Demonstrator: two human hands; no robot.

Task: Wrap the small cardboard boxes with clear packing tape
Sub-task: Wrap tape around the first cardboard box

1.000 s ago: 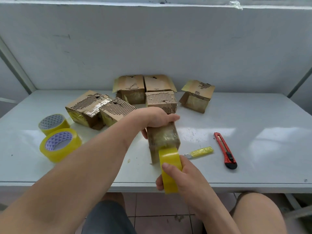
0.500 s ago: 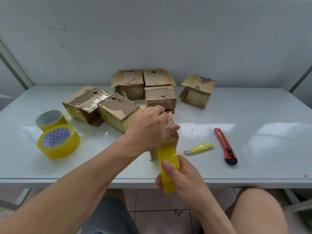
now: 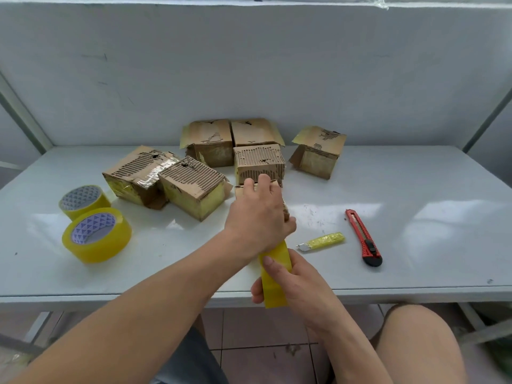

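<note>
A small cardboard box (image 3: 284,210) stands near the front middle of the white table (image 3: 415,245), almost fully covered by my left hand (image 3: 259,217), which lies flat on its top with the fingers reaching the far edge. Just in front of it my right hand (image 3: 293,284) grips a yellowish roll of clear tape (image 3: 274,275), held on edge at the table's front edge. The tape strip between roll and box is hidden under my left hand.
Several worn cardboard boxes (image 3: 191,187) cluster behind the covered one. Two more tape rolls (image 3: 95,235) stand at the left. A yellow blade case (image 3: 322,241) and a red utility knife (image 3: 364,236) lie to the right. A wall closes the back.
My left hand moved from gripping the box's far end to lying flat over its top, sliding toward the far edge. The roll in my right hand stayed about where it was.
</note>
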